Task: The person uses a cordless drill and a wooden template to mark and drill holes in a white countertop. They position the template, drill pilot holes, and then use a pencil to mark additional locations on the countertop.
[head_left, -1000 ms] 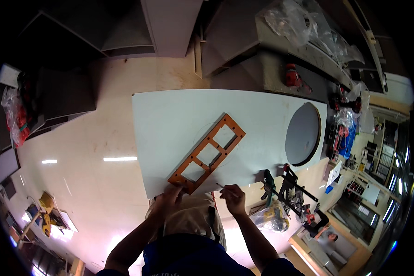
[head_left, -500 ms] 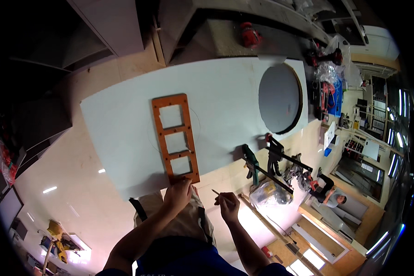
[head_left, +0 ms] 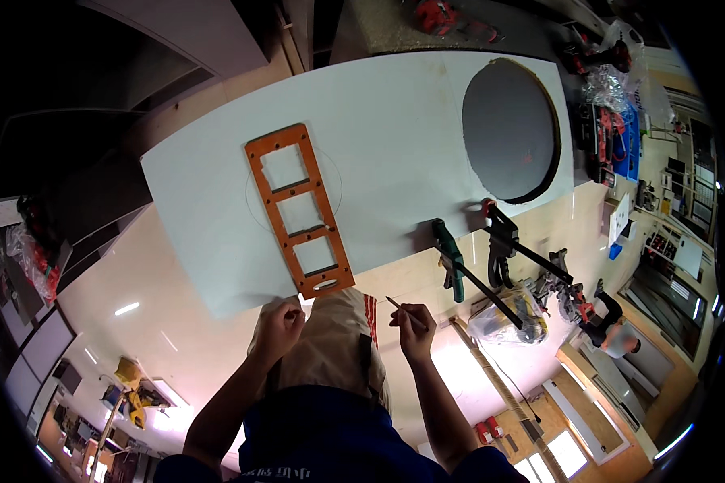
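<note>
A long white board (head_left: 395, 153) stretches in front of me. On it lies an orange-brown template (head_left: 295, 191) with three square windows and an oval slot at its near end. A thin circle is drawn on the board, partly covered by the template. My left hand (head_left: 279, 330) is just off the board's near edge, left of the template's slotted end, its fingers curled and nothing visible in them. My right hand (head_left: 415, 328) grips a pencil (head_left: 392, 302), its point toward the board, to the right of my left hand and apart from the template.
A large round hole (head_left: 510, 133) is cut in the board's right end. Two bar clamps, one green (head_left: 451, 258) and one black with red (head_left: 501, 237), grip the near edge. Red power tools (head_left: 439, 18) stand beyond. A person (head_left: 620, 341) sits at far right.
My left hand has let go of the template's near end and drawn back to the left. The right hand still holds the pencil. The view has shifted, with the board appearing higher.
</note>
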A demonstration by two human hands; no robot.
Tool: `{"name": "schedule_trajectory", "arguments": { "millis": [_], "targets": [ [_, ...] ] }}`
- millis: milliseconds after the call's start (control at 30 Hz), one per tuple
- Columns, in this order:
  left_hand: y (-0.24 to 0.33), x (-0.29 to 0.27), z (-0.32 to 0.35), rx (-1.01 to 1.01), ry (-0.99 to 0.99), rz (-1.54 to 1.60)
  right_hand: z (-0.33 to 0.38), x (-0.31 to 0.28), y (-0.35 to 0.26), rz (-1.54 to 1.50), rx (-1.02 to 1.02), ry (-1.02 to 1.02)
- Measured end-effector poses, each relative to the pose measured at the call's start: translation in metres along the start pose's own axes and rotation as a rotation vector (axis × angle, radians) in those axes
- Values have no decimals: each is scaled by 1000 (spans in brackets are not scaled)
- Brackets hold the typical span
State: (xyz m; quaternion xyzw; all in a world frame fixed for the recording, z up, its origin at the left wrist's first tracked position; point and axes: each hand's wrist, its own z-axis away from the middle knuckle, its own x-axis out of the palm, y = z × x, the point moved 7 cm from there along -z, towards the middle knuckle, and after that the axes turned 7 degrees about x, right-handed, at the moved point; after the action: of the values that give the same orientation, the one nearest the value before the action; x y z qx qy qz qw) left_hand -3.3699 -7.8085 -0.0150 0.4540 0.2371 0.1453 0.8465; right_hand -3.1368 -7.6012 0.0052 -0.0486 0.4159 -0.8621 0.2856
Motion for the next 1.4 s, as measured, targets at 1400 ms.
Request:
{"name": "schedule_trajectory", "arguments": {
  "millis": [1400],
  "targets": [
    [-54, -165, 26, 111, 680, -378, -21, 141, -81, 610, -488, -467]
  ]
}}
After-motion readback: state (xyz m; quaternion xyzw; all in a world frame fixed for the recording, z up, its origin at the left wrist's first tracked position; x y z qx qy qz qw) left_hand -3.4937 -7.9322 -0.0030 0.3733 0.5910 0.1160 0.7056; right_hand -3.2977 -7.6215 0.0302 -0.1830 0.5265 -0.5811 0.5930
